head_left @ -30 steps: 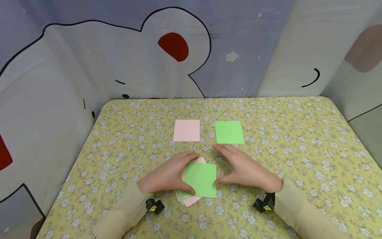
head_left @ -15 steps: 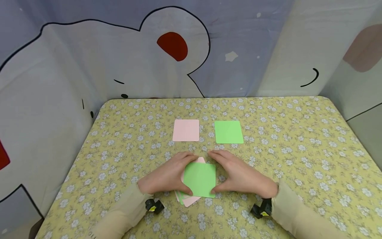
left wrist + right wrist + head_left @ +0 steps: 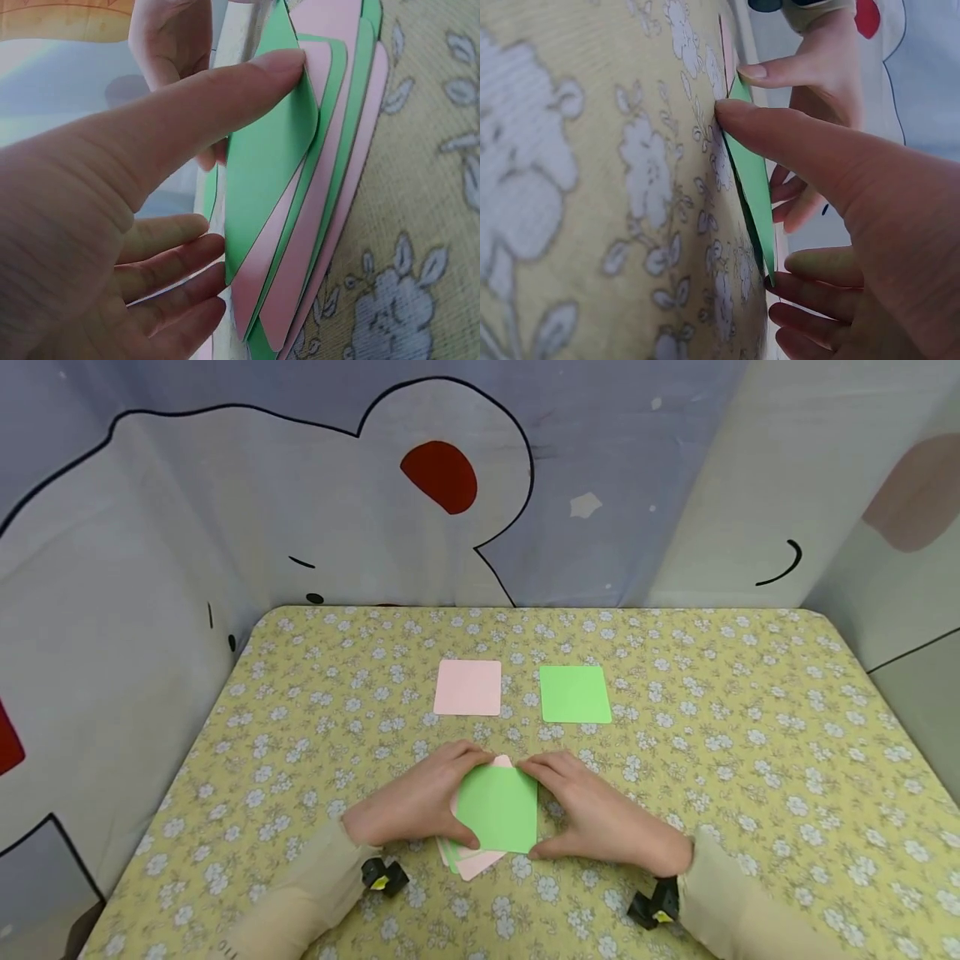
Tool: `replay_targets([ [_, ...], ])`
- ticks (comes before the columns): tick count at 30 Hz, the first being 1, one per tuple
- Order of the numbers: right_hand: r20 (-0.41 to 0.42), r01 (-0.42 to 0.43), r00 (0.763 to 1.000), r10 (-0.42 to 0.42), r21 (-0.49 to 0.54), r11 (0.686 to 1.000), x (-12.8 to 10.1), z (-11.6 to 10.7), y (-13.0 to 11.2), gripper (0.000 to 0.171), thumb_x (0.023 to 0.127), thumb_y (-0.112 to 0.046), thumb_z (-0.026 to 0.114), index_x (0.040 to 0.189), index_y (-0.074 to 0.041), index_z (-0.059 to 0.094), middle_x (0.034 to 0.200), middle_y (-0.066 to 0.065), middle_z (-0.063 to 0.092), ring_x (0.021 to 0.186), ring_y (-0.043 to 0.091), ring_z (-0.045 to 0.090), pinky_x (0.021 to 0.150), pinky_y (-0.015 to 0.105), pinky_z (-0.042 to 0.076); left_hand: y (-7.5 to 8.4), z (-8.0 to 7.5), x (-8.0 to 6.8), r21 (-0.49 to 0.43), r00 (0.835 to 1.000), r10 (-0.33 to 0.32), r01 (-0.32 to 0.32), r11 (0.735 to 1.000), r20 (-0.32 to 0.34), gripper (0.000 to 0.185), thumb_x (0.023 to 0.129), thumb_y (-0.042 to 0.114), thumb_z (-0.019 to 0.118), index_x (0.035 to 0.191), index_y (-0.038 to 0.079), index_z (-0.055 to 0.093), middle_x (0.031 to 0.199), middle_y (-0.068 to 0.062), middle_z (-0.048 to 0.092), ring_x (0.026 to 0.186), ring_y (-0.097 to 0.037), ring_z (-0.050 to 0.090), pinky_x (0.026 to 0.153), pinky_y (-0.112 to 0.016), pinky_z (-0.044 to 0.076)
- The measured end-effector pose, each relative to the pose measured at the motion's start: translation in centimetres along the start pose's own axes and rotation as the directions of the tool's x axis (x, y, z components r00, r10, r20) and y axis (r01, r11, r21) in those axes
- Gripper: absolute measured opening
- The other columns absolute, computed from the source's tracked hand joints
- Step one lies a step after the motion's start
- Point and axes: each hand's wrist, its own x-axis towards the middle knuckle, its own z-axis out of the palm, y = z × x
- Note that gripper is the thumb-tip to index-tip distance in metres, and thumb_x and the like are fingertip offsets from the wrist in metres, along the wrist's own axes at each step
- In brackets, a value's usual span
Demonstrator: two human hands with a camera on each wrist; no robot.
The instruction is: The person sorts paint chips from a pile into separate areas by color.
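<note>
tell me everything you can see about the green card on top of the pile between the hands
The top green card is a plain, thin, matte square with rounded corners. It lies skewed on a fanned pile of pink and green cards on the floral tablecloth. The left hand and right hand pinch its opposite edges, bowing it slightly.

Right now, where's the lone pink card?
Head view: the lone pink card lies flat mid-table, left of the lone green card, beyond the left hand.
</note>
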Motion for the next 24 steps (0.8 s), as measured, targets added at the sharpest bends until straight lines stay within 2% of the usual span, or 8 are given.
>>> replay_targets([
  [7,-0.017,0.012,1.0,-0.012,-0.006,1.0,-0.04,-0.13,-0.13,0.109,0.068,-0.049,0.093,0.154,-0.004,0.042,0.144,0.002,0.046,0.129,0.016,0.043,0.106,0.036,0.045,0.05,-0.19,0.05,0.013,1.0,-0.001,0.001,1.0,-0.001,0.106,0.065,0.041,0.097,0.152,0.009,0.046,0.141,-0.003,0.047,0.12,-0.017,0.049,0.099,-0.035,0.05],
  [15,-0.036,0.026,0.999,-0.026,0.009,1.0,0.06,-0.33,-0.49,0.119,0.061,-0.053,0.096,0.154,-0.003,0.041,0.139,0.001,0.044,0.121,0.011,0.043,0.1,0.034,0.049,0.07,-0.32,0.33,0.012,1.0,0.011,-0.011,1.0,-0.009,0.102,0.066,0.041,0.097,0.15,0.008,0.049,0.136,-0.001,0.048,0.117,-0.015,0.049,0.098,-0.033,0.05],
  [24,-0.068,0.035,0.997,-0.035,-0.012,0.999,0.39,0.0,-0.61,0.113,0.059,-0.051,0.096,0.149,-0.001,0.047,0.131,0.001,0.045,0.112,0.011,0.044,0.094,0.032,0.05,0.06,0.1,0.41,0.016,1.0,0.01,-0.01,1.0,0.006,0.097,0.068,0.041,0.096,0.148,0.007,0.052,0.136,-0.003,0.048,0.115,-0.016,0.05,0.096,-0.032,0.051],
])
